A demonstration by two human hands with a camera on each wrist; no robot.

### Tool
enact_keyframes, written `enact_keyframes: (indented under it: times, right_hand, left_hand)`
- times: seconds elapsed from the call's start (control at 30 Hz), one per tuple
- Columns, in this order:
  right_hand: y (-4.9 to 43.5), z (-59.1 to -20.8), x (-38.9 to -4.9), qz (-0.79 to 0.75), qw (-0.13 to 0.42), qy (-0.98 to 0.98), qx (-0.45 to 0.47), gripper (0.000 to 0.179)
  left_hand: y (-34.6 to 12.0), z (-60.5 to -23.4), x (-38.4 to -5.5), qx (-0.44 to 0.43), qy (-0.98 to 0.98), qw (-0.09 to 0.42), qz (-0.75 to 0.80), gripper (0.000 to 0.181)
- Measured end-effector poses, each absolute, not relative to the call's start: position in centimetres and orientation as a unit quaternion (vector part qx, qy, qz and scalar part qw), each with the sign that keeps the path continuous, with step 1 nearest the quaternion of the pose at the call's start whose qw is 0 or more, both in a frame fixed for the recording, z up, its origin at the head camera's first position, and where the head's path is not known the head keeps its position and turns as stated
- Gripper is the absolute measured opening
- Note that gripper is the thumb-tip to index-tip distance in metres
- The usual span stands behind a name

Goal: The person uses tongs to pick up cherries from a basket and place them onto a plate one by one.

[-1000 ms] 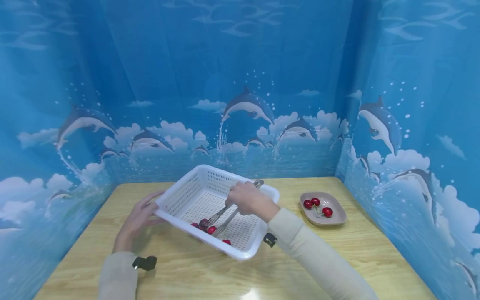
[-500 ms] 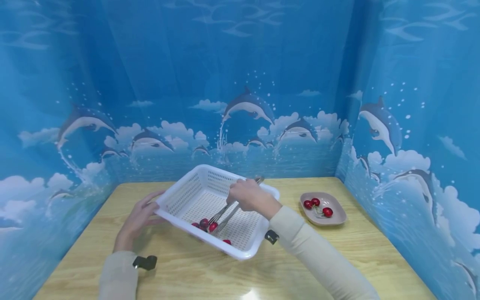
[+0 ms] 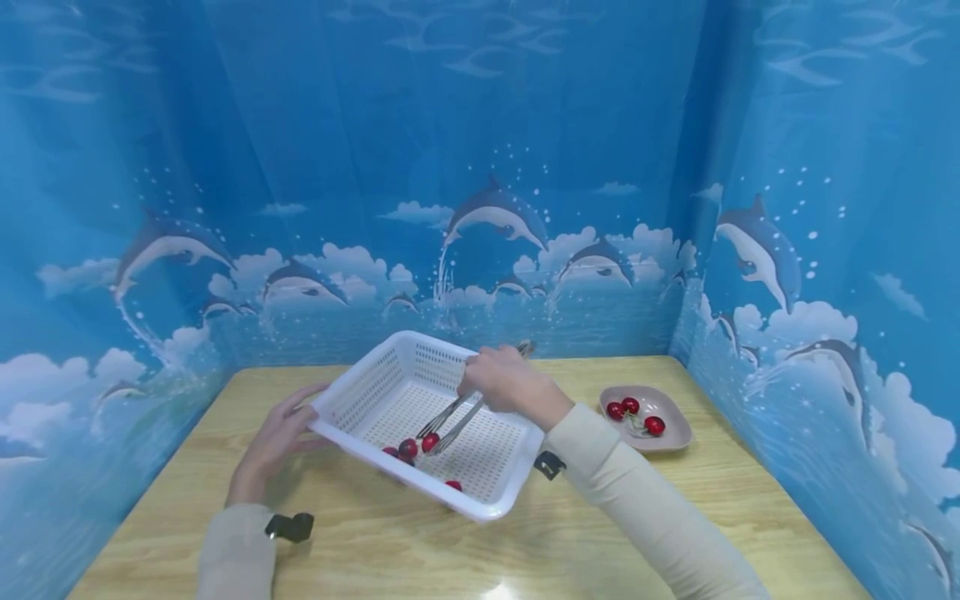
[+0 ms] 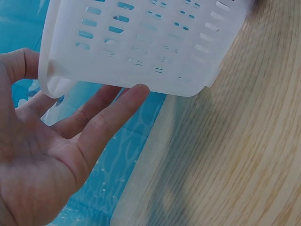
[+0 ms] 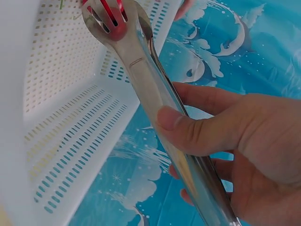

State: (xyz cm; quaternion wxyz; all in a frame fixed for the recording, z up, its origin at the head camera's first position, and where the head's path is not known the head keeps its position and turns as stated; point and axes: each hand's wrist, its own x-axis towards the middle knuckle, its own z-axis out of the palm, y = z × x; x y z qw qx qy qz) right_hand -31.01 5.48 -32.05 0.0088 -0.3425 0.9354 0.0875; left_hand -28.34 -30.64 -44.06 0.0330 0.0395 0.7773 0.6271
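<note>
L hand point(image 3: 273, 442) grips tilted white basket point(image 3: 480, 458) by its corner, basket to that hand's right. R hand point(image 3: 510, 383) holds metal tongs point(image 5: 146, 89), thumb on top; cherry point(image 3: 431, 442) btwn tips, left of & below R hand. Dish point(image 3: 669, 405) w/ 3 more, right of R hand.

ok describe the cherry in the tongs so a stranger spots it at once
Start at the wooden table and find the white slotted basket. Inside it, follow the metal tongs down from the right hand to their tips. The cherry is the red one between those tips; the basket's other cherries lie outside them.
</note>
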Motion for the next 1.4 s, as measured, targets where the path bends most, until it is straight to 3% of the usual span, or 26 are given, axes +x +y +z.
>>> enact_keyframes:
  times: [1.4]
  right_hand:
    - [13.2,-31.0,-30.8,-0.031,-0.058,0.942,-0.329,0.047]
  left_hand:
    - [-30.6,-44.2,-28.4,0.035,0.784,0.030,0.619,0.060]
